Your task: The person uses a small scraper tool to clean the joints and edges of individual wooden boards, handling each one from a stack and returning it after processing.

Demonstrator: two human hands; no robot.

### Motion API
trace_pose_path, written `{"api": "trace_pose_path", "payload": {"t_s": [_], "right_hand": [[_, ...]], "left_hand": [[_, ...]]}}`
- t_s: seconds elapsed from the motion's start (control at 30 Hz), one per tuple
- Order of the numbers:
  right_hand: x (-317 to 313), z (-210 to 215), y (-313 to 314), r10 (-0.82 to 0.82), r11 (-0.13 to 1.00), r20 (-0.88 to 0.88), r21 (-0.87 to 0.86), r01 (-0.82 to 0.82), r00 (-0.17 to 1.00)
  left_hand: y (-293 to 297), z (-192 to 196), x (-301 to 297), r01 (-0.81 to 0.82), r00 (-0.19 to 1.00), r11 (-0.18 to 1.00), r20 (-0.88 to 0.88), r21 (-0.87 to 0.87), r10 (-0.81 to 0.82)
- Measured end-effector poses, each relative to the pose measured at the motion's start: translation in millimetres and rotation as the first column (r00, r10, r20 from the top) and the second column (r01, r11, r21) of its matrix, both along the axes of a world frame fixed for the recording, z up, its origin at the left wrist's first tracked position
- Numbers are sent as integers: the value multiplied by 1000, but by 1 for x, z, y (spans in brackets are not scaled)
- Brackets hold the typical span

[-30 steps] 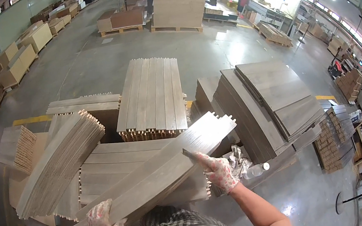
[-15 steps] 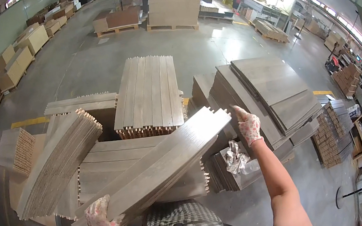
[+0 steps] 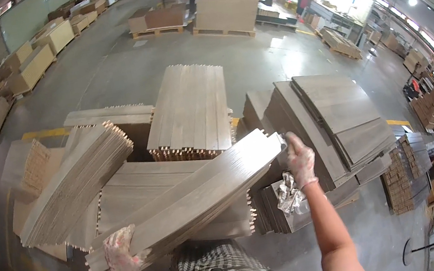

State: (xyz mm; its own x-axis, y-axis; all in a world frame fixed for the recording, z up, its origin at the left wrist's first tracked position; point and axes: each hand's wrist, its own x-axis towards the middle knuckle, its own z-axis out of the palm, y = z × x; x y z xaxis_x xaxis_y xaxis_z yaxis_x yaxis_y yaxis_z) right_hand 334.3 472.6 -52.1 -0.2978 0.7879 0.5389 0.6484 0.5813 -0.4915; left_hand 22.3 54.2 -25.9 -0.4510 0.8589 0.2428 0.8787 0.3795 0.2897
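Note:
I hold a bundle of long grey-brown wooden planks (image 3: pixel 193 197) slanted across my front, above my checked shirt. My left hand (image 3: pixel 121 258), in a speckled glove, grips the bundle's near lower-left end. My right hand (image 3: pixel 299 159), gloved too, holds the far upper-right end. Beneath the bundle lies a flat stack of similar planks (image 3: pixel 137 178). A crumpled piece of clear plastic (image 3: pixel 287 197) rests on a low stack just below my right wrist.
More plank stacks surround me: one slanted at left (image 3: pixel 72 184), one straight ahead (image 3: pixel 189 111), a fanned pile at right (image 3: pixel 336 120). Small stacks (image 3: pixel 404 178) stand at far right. Pallets of boards (image 3: pixel 225 3) and people stand far back on the concrete floor (image 3: pixel 102 74).
My right hand has moved up from the bundle's middle to its far right end. The bundle has lifted and swung slightly. My left hand stays on the near end.

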Motion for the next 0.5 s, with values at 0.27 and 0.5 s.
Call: {"api": "trace_pose_path", "payload": {"t_s": [0.27,0.5], "right_hand": [[-95,-10,-211,550,673,-249,-433,-600,797],[-114,-12,-203,483,865,-61,-125,-487,874]], "left_hand": [[2,1,-1,21,999,1000,-39,15,-20],[-5,3,-5,64,998,998,-15,-9,-64]]}}
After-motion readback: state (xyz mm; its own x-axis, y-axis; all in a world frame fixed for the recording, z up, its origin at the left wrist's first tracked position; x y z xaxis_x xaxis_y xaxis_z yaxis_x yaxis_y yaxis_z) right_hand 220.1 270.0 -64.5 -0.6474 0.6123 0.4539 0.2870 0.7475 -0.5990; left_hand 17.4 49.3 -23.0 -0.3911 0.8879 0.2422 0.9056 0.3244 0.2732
